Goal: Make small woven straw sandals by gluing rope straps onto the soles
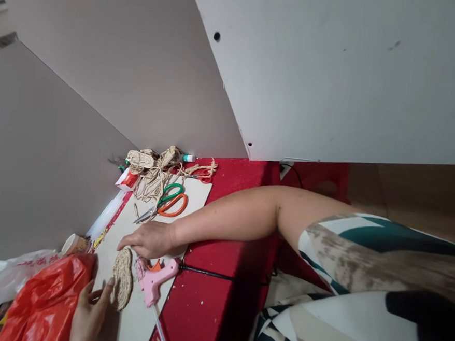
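An oval mat of coiled jute rope (122, 283) lies on a pale board (133, 322). My right hand (149, 239) reaches across from the right, and its fingers lie down on the mat's upper end. My left hand (90, 309) comes up from the bottom edge with fingers stretched out, the fingertips touching the mat's left rim. A pink glue gun (153, 284) lies just right of the mat, below my right hand. Its black cord (212, 275) trails off to the right. Neither hand holds the gun.
Green-handled scissors (171, 192) and orange-handled scissors (173, 206) lie on the board beyond my right hand. A tangle of jute rope (153, 173) and a red-white box (126, 180) sit farther off. A red plastic bag (47, 298), a white bag (1, 279) and a paper cup (72, 243) crowd the left. A red cloth (237, 254) covers the table.
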Demonstrator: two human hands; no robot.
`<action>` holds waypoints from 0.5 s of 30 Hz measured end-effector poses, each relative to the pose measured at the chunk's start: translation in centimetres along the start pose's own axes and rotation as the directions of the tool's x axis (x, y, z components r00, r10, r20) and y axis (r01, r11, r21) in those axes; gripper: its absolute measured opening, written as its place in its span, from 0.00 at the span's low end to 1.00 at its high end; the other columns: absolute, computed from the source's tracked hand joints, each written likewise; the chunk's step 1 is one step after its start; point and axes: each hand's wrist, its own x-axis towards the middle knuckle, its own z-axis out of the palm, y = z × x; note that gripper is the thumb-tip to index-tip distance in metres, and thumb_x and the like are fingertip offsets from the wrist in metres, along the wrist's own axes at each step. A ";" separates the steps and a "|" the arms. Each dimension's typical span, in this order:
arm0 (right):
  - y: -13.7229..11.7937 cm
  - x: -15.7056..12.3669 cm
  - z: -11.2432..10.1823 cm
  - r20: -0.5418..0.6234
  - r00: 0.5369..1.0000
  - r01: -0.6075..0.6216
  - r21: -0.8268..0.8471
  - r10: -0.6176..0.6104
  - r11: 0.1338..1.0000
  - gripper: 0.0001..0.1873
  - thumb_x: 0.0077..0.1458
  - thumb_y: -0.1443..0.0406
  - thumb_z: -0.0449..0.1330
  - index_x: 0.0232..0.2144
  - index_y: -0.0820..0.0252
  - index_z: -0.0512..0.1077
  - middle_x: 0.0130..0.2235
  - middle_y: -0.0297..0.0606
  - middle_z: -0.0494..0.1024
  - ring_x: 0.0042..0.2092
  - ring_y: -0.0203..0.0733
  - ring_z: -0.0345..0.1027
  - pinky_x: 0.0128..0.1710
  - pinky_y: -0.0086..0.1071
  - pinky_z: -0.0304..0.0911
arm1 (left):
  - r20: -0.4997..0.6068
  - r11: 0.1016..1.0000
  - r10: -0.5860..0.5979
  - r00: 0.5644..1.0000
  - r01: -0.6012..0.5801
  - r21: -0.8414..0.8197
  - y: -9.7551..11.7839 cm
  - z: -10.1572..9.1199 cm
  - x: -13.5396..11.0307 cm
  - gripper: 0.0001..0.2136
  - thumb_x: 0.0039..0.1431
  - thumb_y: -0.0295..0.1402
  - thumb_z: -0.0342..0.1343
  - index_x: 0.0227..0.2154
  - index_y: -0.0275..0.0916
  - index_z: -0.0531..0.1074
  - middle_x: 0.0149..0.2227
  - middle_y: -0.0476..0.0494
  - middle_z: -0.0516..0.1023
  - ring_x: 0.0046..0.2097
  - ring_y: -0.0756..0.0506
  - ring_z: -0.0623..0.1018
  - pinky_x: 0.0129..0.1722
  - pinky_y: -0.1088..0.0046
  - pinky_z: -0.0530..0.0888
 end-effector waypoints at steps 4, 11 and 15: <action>-0.1 -0.2 -0.2 0.023 1.000 0.013 -0.018 -0.012 1.000 0.24 0.59 0.70 0.48 0.57 0.58 0.67 0.41 0.40 0.79 0.39 0.41 0.71 0.38 0.30 0.59 | 0.063 0.998 -0.054 0.997 0.053 0.022 -0.1 0.5 0.2 0.39 0.30 0.52 0.66 0.47 0.33 0.68 0.30 0.41 0.76 0.35 0.34 0.79 0.36 0.59 0.72; -0.2 -0.4 -0.2 0.038 0.999 0.022 -0.019 -0.021 1.000 0.23 0.59 0.68 0.50 0.56 0.58 0.67 0.40 0.40 0.79 0.38 0.39 0.71 0.38 0.29 0.59 | 0.163 0.986 -0.097 0.982 0.117 -0.119 0.7 1.2 0.7 0.35 0.28 0.51 0.67 0.41 0.36 0.70 0.25 0.42 0.78 0.34 0.35 0.80 0.33 0.63 0.72; -0.1 -0.3 0.2 0.039 0.999 0.029 -0.009 -0.029 1.000 0.23 0.60 0.66 0.51 0.57 0.57 0.67 0.41 0.41 0.79 0.39 0.39 0.71 0.38 0.29 0.60 | 0.190 0.970 -0.112 0.975 0.148 -0.190 1.3 0.8 0.3 0.29 0.26 0.48 0.69 0.34 0.36 0.72 0.24 0.43 0.78 0.31 0.37 0.79 0.30 0.65 0.72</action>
